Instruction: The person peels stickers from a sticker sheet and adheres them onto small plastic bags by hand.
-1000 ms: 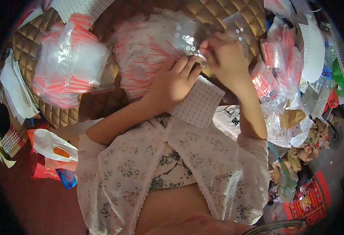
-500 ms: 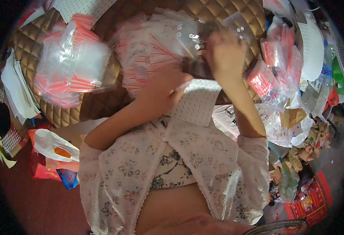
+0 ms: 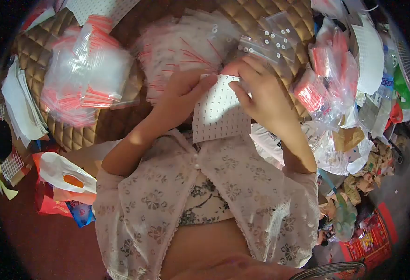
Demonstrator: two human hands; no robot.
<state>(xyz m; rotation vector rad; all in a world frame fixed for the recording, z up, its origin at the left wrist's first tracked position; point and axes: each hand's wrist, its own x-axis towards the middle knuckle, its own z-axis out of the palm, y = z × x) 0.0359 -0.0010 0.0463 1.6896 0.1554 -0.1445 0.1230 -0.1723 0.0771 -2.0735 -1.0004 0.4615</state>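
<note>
Both hands hold a white sheet (image 3: 220,109) printed with rows of small dark marks, in front of my chest. My left hand (image 3: 184,93) pinches its upper left corner between thumb and fingers. At the upper right edge, my right hand (image 3: 256,91) grips it with the thumb in front. Just beyond the hands lie clear bags with small white round pieces (image 3: 276,41). A wide pile of clear bags with red strips (image 3: 177,46) spreads behind my left hand. Some fingertips are hidden behind the sheet.
Another heap of clear red-edged bags (image 3: 93,74) lies at the left on the brown quilted surface (image 3: 69,135). Plastic packs of red-striped bags (image 3: 324,70) are at the right, beside a curved white sheet (image 3: 369,60). White papers (image 3: 20,102) stand at the far left.
Both hands have drawn back from the bags with white pieces and come together on the printed sheet, which is now raised and more upright. Those bags are more visible.
</note>
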